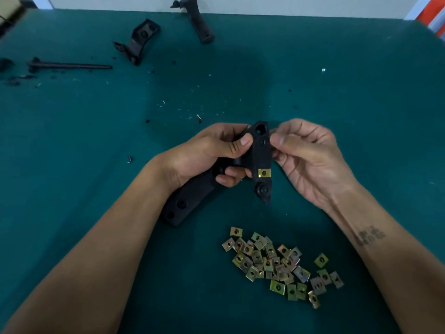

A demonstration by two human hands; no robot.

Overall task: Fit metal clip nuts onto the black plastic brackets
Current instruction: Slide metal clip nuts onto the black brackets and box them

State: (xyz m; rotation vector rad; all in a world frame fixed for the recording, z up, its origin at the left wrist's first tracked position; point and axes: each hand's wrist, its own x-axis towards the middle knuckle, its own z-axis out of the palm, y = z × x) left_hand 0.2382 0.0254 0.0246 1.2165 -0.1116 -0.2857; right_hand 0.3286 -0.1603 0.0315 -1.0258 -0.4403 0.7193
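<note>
A black plastic bracket (259,153) is held above the green table (337,104) between both hands. My left hand (212,153) grips its middle, thumb on top and fingers curled underneath. At the bracket's upper right edge, my right hand (305,155) pinches it with thumb and fingertips. One brass-coloured clip nut (264,173) sits clipped on the bracket's lower part, just above a round boss. The bracket's long arm (190,201) runs down-left under my left wrist. A heap of several loose clip nuts (279,266) lies on the table below the hands.
Another black bracket (137,42) lies at the back left, and a black handle-shaped part (199,22) at the back centre. A thin black rod (69,66) lies far left. Small black crumbs and metal slivers (187,109) are scattered mid-table.
</note>
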